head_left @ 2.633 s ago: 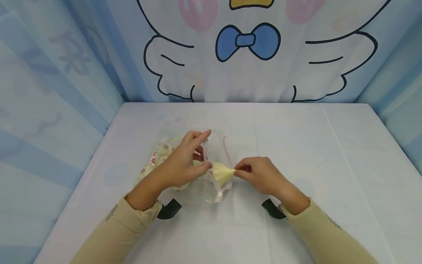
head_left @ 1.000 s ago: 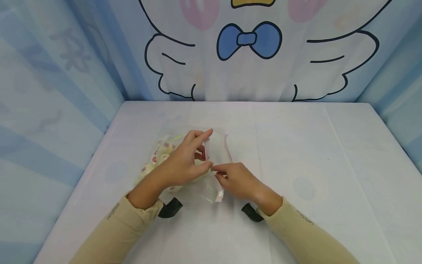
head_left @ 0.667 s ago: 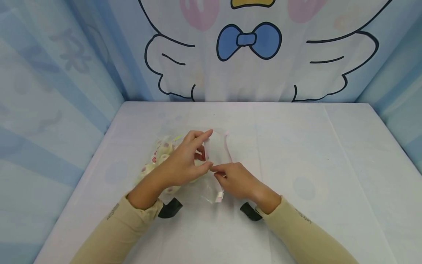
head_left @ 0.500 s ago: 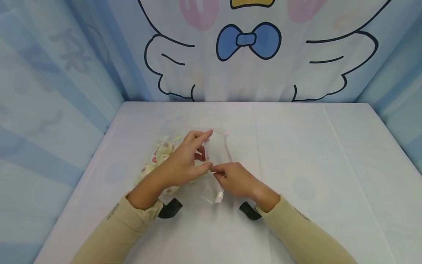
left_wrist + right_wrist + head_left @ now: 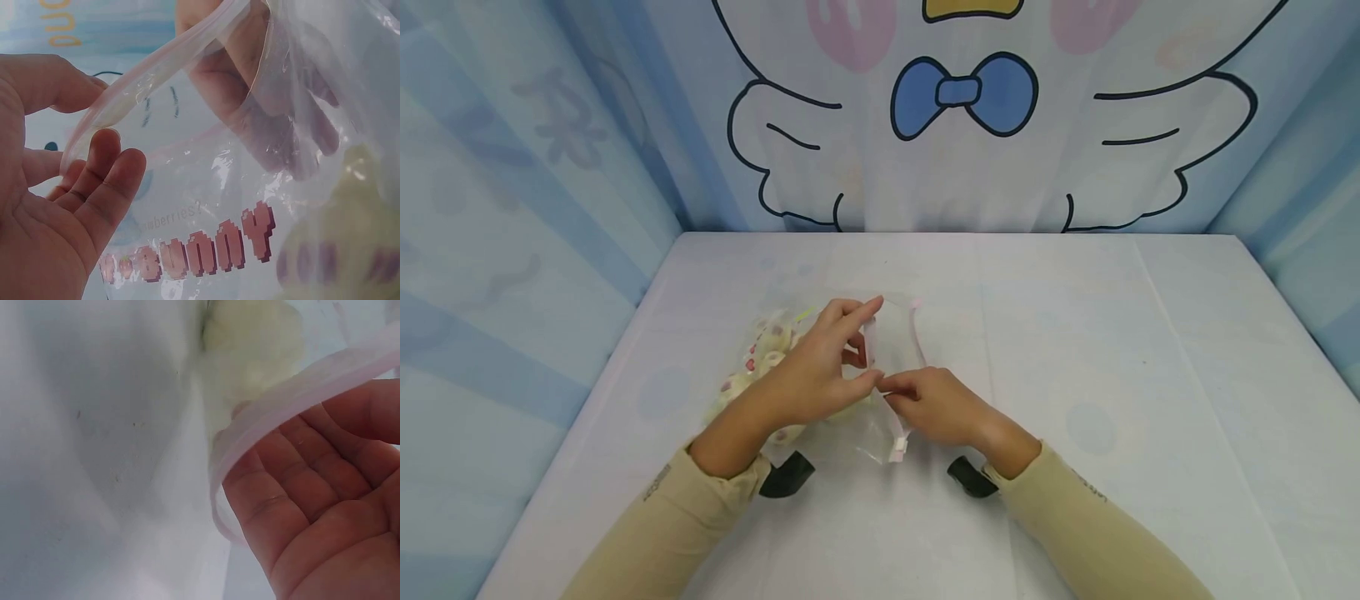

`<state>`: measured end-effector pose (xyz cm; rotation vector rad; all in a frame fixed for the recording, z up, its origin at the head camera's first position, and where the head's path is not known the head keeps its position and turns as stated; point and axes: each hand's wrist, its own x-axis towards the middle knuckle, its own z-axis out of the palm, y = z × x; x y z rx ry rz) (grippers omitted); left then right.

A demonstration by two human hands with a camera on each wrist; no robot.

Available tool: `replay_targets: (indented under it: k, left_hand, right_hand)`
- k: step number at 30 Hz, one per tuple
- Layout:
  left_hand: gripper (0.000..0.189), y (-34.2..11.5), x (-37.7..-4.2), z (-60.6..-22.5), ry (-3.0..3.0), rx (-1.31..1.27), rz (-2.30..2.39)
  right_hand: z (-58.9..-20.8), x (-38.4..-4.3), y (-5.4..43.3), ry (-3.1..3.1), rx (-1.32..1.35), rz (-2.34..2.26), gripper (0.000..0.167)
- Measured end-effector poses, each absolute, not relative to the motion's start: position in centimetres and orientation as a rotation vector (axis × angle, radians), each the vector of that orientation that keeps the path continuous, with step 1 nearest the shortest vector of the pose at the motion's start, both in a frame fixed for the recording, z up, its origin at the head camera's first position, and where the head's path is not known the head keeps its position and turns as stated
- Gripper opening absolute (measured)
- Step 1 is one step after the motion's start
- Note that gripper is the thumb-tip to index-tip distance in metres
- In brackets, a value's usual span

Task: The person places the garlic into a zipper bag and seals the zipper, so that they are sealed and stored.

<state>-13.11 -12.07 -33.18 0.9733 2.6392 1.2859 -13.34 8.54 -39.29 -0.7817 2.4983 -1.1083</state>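
A clear zip bag (image 5: 865, 429) with a pink rim lies left of the table's middle. Its side reads "BUNNY" in the left wrist view. My left hand (image 5: 816, 375) grips the rim at the mouth, thumb on one side and fingers on the other. My right hand (image 5: 943, 408) reaches into the mouth. Through the plastic, the left wrist view shows that right hand (image 5: 275, 125) with loose fingers and nothing between them. Below it sits a pale yellow bundle (image 5: 356, 237) with purple marks. Several pale yellow pieces (image 5: 771, 337) fill the bag's left part, partly behind my left arm.
The bag rests on a white-covered table (image 5: 1090, 333). Light blue curtains (image 5: 512, 250) stand close on both sides and behind, the rear one printed with a blue bow (image 5: 958, 93). Black straps (image 5: 786, 475) sit below my wrists.
My right hand, earlier pinching the gathered end of a yellow bundle right of the bag, has moved left into the mouth. The bundle is now in the bag, let go. My left hand stays put.
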Motion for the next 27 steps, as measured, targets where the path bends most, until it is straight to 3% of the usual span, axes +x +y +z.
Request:
replay_targets:
  k: [18, 27]
  left_hand:
    - [0.079, -12.0, -13.1, -32.9, 2.656, 0.944, 1.258]
    - [0.081, -11.9, -13.1, -33.2, 2.633, 0.943, 1.263]
  right_hand:
    - [-36.8, -14.7, 11.7, 2.566, -0.619, -1.457, 0.029]
    - [-36.2, -16.7, 11.9, 2.58, -0.6, -1.352, 0.055]
